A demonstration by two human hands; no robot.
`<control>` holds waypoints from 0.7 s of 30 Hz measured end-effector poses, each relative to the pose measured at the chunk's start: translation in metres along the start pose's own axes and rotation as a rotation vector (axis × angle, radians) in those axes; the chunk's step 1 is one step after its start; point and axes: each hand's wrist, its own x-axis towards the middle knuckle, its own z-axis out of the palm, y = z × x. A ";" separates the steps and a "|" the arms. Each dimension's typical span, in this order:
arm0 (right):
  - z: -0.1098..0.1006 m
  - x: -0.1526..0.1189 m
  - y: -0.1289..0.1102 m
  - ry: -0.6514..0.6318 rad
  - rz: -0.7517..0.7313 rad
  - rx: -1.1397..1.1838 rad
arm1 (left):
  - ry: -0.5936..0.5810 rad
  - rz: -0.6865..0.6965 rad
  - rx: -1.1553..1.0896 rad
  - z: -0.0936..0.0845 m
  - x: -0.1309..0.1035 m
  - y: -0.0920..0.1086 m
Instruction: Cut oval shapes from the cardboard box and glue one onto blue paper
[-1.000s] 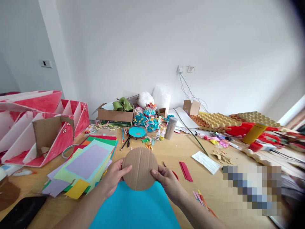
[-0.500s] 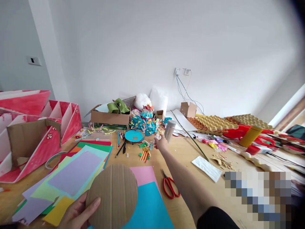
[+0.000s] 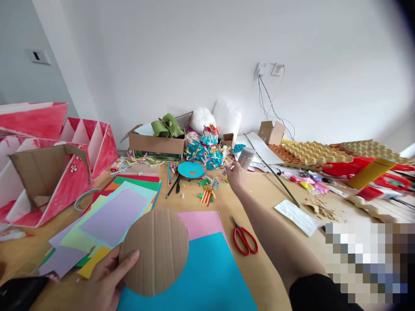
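Observation:
My left hand [image 3: 112,276] grips a round disc of corrugated cardboard [image 3: 155,252] by its left edge, thumb on top. The disc is held over a blue sheet of paper [image 3: 207,272] and a pink sheet [image 3: 201,224]. My right hand [image 3: 236,176] is stretched far forward, its fingers closed just in front of a grey cylindrical bottle [image 3: 247,158]. What sits in those fingers is too small and hidden to tell. Left of them lie a small paper-craft piece with red and yellow stripes [image 3: 206,197] and a blue round plate [image 3: 192,169]. Red-handled scissors [image 3: 244,241] lie beneath my right forearm's left side.
Coloured paper [image 3: 113,216] is piled at the left, beside red-and-white painted partitions [image 3: 69,168]. An open cardboard box [image 3: 157,147] stands by the wall. Egg trays [image 3: 317,157], a green stick [image 3: 275,172] and a white folded cloth-like sheet [image 3: 296,217] are on the right.
The view has shifted, so most things sit farther right and higher. The cardboard disc stays in my left hand; my right hand remains outstretched near the grey bottle.

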 end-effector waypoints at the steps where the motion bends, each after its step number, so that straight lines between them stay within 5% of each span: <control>1: -0.013 -0.008 -0.001 0.027 -0.026 0.055 | 0.007 0.027 0.026 -0.001 0.000 -0.001; 5: -0.066 -0.063 0.002 0.013 -0.069 0.310 | -0.037 0.071 0.110 -0.002 0.002 -0.012; 8: -0.098 -0.127 0.010 -0.183 -0.004 0.550 | -0.134 0.116 0.127 -0.001 0.001 -0.020; 10: -0.114 -0.174 0.014 -0.378 0.221 0.866 | -0.165 0.150 0.118 0.001 0.000 -0.023; 13: -0.130 -0.235 0.018 -0.491 0.439 1.031 | -0.200 0.208 0.104 0.003 -0.002 -0.027; 21: -0.137 -0.322 0.039 -0.360 0.584 1.045 | -0.232 0.323 0.093 0.009 -0.017 -0.022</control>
